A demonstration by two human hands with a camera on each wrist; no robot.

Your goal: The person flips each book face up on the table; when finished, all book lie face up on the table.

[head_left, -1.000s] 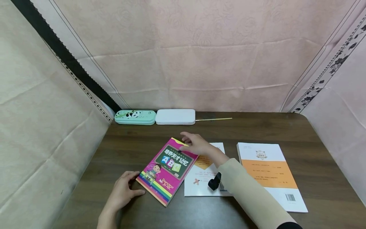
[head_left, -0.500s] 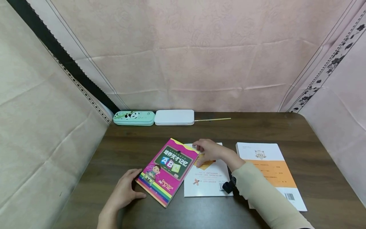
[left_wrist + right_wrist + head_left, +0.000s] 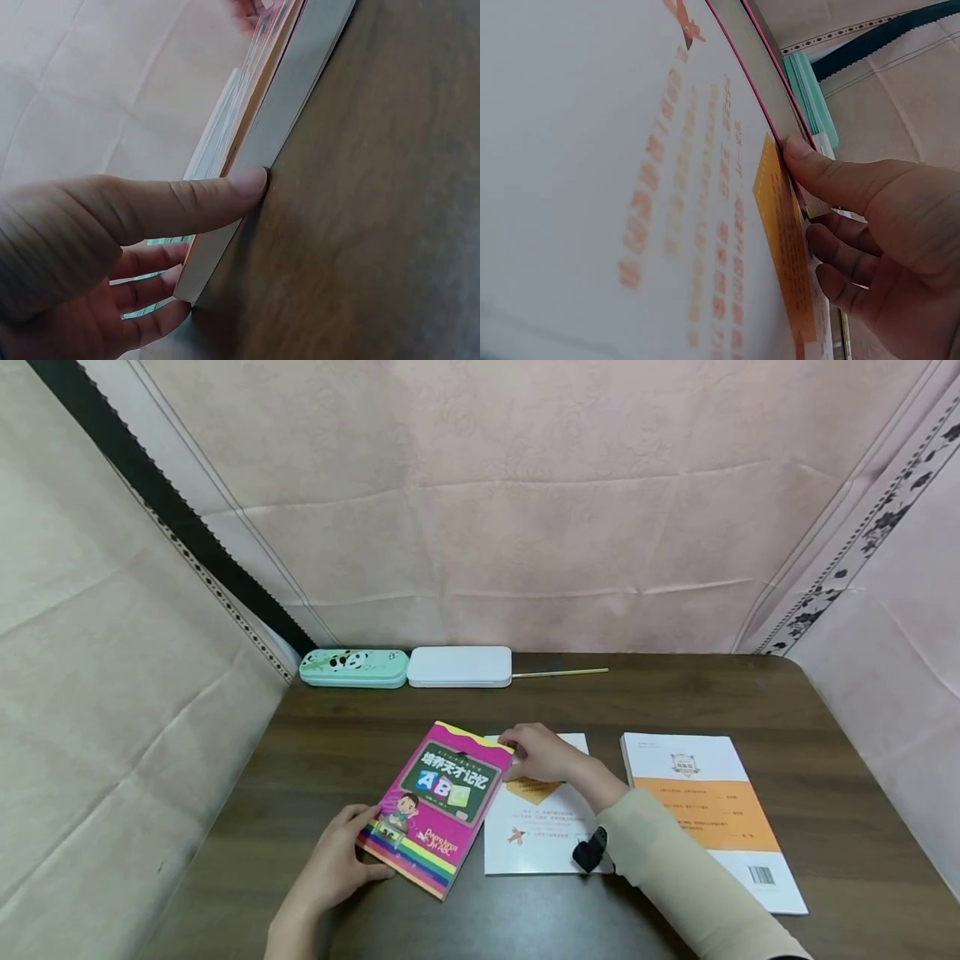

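Note:
A pink book (image 3: 427, 839) with a green ABC panel lies tilted on the table. My left hand (image 3: 337, 860) grips its lower left corner. In the left wrist view the thumb (image 3: 187, 201) presses the page edge and the fingers curl at the neighbouring side. My right hand (image 3: 543, 756) holds the upper right corner. Its thumb (image 3: 829, 169) is on the book's side edge in the right wrist view, with the other fingers bent round the corner. Under the right hand and wrist lies a white book (image 3: 536, 856) with an orange diamond, overlapped by the pink book's upper corner.
Another white book (image 3: 705, 814) with an orange band lies to the right, partly behind the right sleeve (image 3: 675, 868). Along the back edge stand a mint panda pencil case (image 3: 354, 668), a white case (image 3: 460, 667) and a thin stick (image 3: 561, 673). Cloth walls enclose the table.
My right hand has left the pink cover, passed right over the white book, and come back to the pink book's corner. The pink book has turned slightly, its top shifting left. My left thumb now meets it.

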